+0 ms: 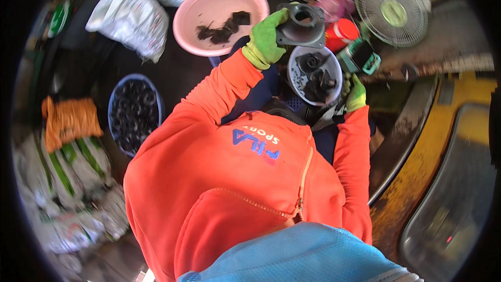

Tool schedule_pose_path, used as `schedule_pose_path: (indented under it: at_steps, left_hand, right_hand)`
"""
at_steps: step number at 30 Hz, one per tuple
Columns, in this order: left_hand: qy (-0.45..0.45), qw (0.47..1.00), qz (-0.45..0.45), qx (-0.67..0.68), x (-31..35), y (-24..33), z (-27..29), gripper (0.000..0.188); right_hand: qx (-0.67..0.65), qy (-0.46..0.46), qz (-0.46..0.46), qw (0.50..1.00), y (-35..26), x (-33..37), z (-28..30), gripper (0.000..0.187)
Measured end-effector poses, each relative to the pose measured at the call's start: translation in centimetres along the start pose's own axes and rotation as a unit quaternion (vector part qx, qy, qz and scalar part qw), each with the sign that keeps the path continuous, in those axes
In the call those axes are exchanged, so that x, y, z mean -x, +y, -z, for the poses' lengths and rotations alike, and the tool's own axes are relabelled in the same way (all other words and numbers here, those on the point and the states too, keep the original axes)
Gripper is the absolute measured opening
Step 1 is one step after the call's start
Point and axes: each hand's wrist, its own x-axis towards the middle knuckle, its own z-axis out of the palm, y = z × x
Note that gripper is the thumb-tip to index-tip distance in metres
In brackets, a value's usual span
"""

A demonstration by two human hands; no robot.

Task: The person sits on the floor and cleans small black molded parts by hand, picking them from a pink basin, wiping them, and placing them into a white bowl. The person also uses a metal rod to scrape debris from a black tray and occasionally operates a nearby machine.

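Note:
My left hand [265, 39], in a yellow-green glove, is closed on the edge of a black molded part [301, 30]. The part has a squarish flange with corner holes and a raised round collar. It is held up above the far edge of a small white basin [293, 76], in which similar black pieces [317, 79] lie. Beside the right rim of that basin is my right hand [357, 94], also gloved. Its fingers are dim and partly hidden, so I cannot make out whether they hold anything.
A pink basin [182, 34] with black scraps stands far left of centre. At left is a blue tub [110, 109] full of black ring-shaped parts, near white sacks [130, 18] and an orange bag [72, 122]. A fan [391, 13], red container [342, 32] and yellow machine frame [472, 91] are at right.

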Motion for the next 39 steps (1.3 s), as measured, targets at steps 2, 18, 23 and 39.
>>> schedule_pose_path:
  at_steps: [2,18,23,39]
  left_hand:
    - [0.051,0.997,-0.047,-0.02,0.1,-1.5,2.7,0.043]
    - [0.521,0.505,0.67,0.156,35.7,-17.1,20.3,0.032]
    - [-0.199,0.437,0.85,-0.218,48.8,-19.3,23.3,0.058]
    - [-0.069,0.49,0.719,-0.488,47.5,-23.8,44.8,0.049]
  right_hand:
    - [-0.037,-0.087,0.083,0.992,0.7,-1.5,0.5,0.029]
    - [0.063,-0.063,0.01,0.996,0.4,-1.9,1.6,0.029]
    - [0.126,-0.009,0.018,0.992,-0.3,-1.0,4.8,0.03]
    - [0.095,-0.088,-0.032,0.991,0.7,-2.3,8.4,0.026]
